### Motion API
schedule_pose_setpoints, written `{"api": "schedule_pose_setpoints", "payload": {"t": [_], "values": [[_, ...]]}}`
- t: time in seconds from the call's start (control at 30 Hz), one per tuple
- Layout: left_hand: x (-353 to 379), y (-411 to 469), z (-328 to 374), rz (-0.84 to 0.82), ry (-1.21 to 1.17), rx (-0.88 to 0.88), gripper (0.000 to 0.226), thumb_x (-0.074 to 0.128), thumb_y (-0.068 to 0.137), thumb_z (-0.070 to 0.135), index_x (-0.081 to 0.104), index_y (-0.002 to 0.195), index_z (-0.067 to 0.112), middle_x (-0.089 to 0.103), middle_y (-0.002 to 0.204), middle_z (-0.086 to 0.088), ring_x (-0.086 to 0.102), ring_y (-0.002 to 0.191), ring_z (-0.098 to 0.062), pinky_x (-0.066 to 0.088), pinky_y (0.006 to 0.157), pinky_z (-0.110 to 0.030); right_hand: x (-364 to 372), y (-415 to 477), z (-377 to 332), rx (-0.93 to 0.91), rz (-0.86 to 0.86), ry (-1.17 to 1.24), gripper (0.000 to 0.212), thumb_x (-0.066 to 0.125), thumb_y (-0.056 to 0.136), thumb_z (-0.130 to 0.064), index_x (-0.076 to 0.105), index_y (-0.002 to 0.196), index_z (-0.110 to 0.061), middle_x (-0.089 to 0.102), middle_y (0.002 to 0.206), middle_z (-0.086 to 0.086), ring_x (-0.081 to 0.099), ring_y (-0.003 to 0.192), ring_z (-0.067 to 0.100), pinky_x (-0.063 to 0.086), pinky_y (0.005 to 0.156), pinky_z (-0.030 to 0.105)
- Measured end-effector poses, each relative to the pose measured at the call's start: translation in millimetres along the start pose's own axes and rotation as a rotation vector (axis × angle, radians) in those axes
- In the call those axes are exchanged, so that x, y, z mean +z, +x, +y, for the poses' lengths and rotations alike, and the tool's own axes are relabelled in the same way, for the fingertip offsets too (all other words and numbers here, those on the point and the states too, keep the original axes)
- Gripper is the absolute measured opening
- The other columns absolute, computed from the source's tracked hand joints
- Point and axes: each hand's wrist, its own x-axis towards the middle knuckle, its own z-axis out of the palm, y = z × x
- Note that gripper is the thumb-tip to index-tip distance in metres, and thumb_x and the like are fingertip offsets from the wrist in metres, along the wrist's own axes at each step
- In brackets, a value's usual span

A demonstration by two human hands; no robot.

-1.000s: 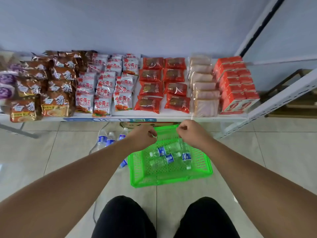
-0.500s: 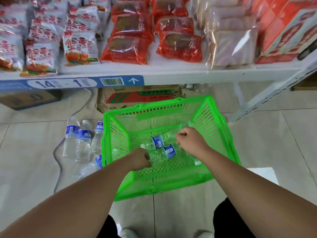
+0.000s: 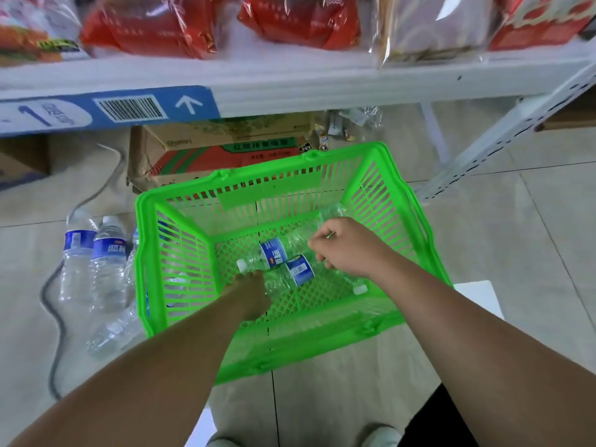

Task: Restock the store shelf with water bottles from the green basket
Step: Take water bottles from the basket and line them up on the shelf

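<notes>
**Both hands down in the basket**

The green basket [image 3: 403, 201] sat on the tiled floor just in front of the shelf [image 3: 290, 88], with two blue-labelled water bottles lying inside. The right hand [image 3: 348, 250] had its fingers curled round the body of the upper bottle [image 3: 283, 246]. The left hand [image 3: 251, 295] lay over the near end of the lower bottle [image 3: 298, 272]; its fingers were hidden, so I cannot tell its grip. More bottles [image 3: 77, 253] stood left of the basket. A cardboard box [image 3: 225, 150] lay under the shelf.
</notes>
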Motion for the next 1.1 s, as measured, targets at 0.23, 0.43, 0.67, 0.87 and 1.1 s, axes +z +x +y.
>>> {"api": "schedule_pose_setpoints", "payload": {"t": [0.23, 0.43, 0.67, 0.87, 1.1], "values": [[17, 3, 15, -0.033, 0.093, -0.01, 0.089, 0.047, 0.093, 0.067, 0.02, 0.16, 0.015, 0.016, 0.167, -0.02, 0.015, 0.154, -0.04, 0.025, 0.119, -0.057, -18, -4, 13, 0.029, 0.024, 0.023, 0.016, 0.059, 0.097, -0.036, 0.065, 0.093, -0.023, 0.076, 0.091, 0.004, 0.075, 0.087, 0.028, 0.059, 0.08, 0.043], [27, 10, 23, -0.113, -0.145, 0.039, 0.091, 0.058, 0.097, 0.049, 0.013, 0.157, -0.002, 0.038, 0.156, -0.022, 0.045, 0.139, -0.037, 0.042, 0.11, -0.043, -23, -3, 11, 0.029, 0.019, 0.057, 0.019, 0.058, 0.098, -0.035, 0.066, 0.099, -0.017, 0.076, 0.094, 0.007, 0.075, 0.091, 0.03, 0.056, 0.07, 0.036], [28, 12, 18, -0.133, 0.042, 0.048, 0.096, 0.054, 0.092, 0.066, 0.015, 0.16, 0.011, 0.013, 0.165, -0.026, 0.014, 0.152, -0.046, 0.024, 0.122, -0.054, -24, 0, 10, 0.017, -0.004, 0.078, 0.02, 0.058, 0.098, -0.036, 0.067, 0.097, -0.018, 0.077, 0.096, 0.008, 0.074, 0.095, 0.037, 0.061, 0.078, 0.044], [24, 17, 23, -0.203, -0.159, 0.042, 0.105, 0.058, 0.087, 0.073, 0.021, 0.159, 0.005, 0.031, 0.163, -0.016, 0.041, 0.144, -0.032, 0.039, 0.115, -0.042, -26, -2, 14, 0.023, -0.002, 0.096, 0.022, 0.058, 0.099, -0.035, 0.067, 0.101, -0.016, 0.077, 0.097, 0.009, 0.075, 0.091, 0.031, 0.058, 0.075, 0.037], [30, 5, 28, -0.21, -0.183, 0.089, 0.106, 0.071, 0.086, 0.06, 0.015, 0.158, 0.006, 0.033, 0.163, -0.014, 0.041, 0.145, -0.032, 0.039, 0.114, -0.041, -23, -4, 14, 0.011, -0.01, 0.104, 0.021, 0.058, 0.099, -0.036, 0.067, 0.096, -0.016, 0.077, 0.092, 0.006, 0.076, 0.087, 0.028, 0.048, 0.063, 0.029]]}}
